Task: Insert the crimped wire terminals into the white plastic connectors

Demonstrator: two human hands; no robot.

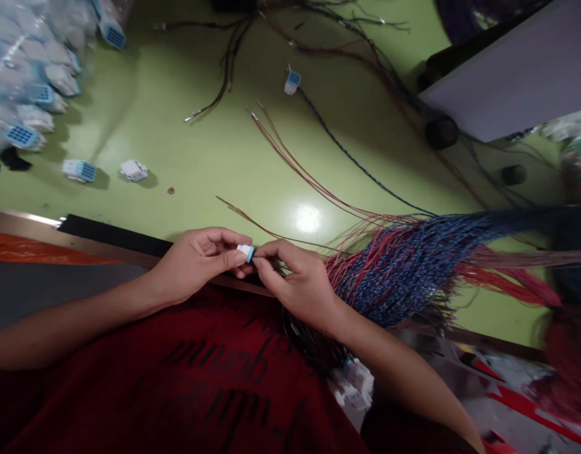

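My left hand (200, 260) pinches a small white and light-blue connector housing (246, 251) between thumb and fingers, above the table's front edge. Touching its blue face from the right are the closed thumb and forefinger of my right hand (295, 274). They appear to grip a thin wire, whose end is hidden at the housing. Right of that hand lies a thick bundle of blue twisted and red wires (389, 271). A few red wires (300, 165) fan out from it to the upper left. One dark blue twisted pair runs to another connector housing (292, 82) farther back.
Several connector housings in clear plastic (30, 75) fill the back left. Two loose ones, a blue-faced housing (80, 170) and a white housing (134, 169), lie nearer. Dark cable branches (229, 57) stretch across the back. A pale box-like panel (512, 69) stands at right.
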